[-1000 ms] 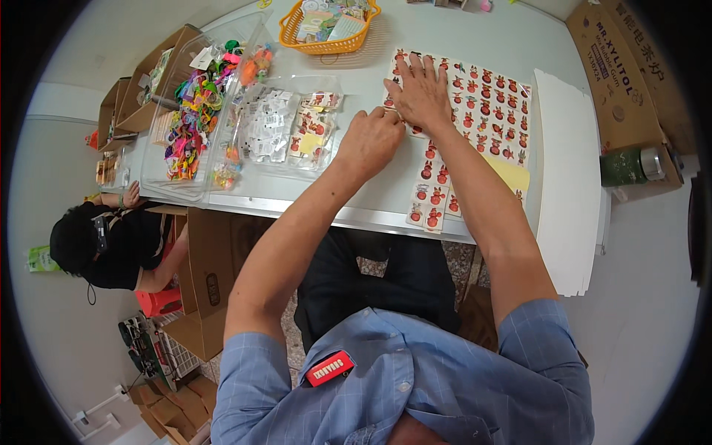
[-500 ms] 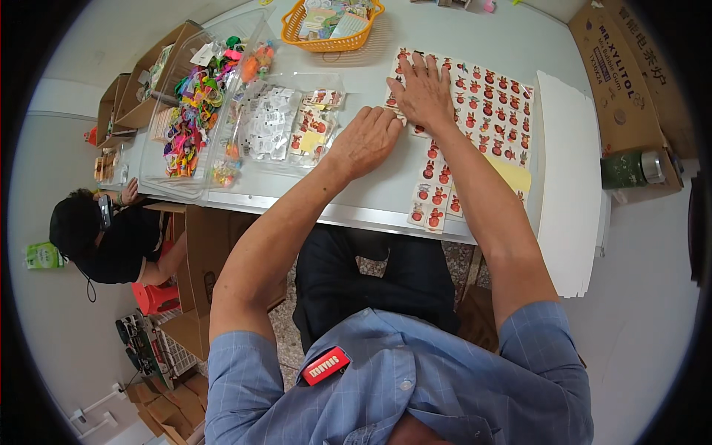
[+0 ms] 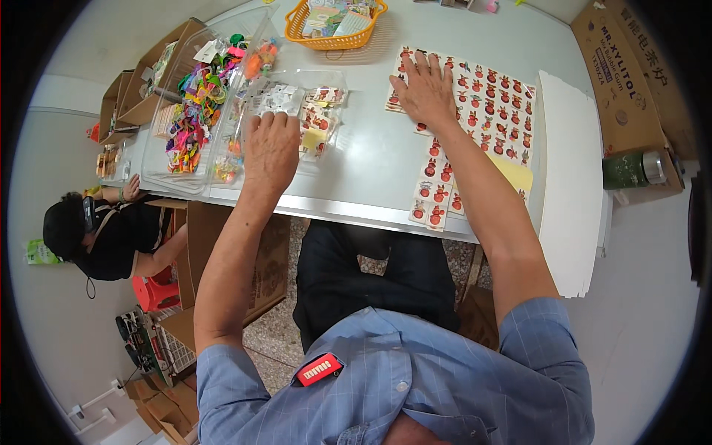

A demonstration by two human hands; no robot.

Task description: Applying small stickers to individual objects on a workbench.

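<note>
My right hand lies flat, fingers spread, on the left part of a white sticker sheet printed with rows of small red figures. Below that hand, narrower sticker strips reach toward the table's front edge. A yellow paper rests on the sheet's near end. Over a clear plastic tray is my left hand, its fingers curled downward. The fingertips are hidden, and so is anything they grip. Small white packets and cut sticker pieces fill the tray.
Left of the tray stands a larger clear bin of colourful small toys. An orange basket of packets sits at the back. White card, a green bottle and a carton are at right. Another person works at left.
My left hand has moved left, from beside the right hand to above the clear tray. The right hand stays on the sticker sheet. The other person's head has shifted slightly.
</note>
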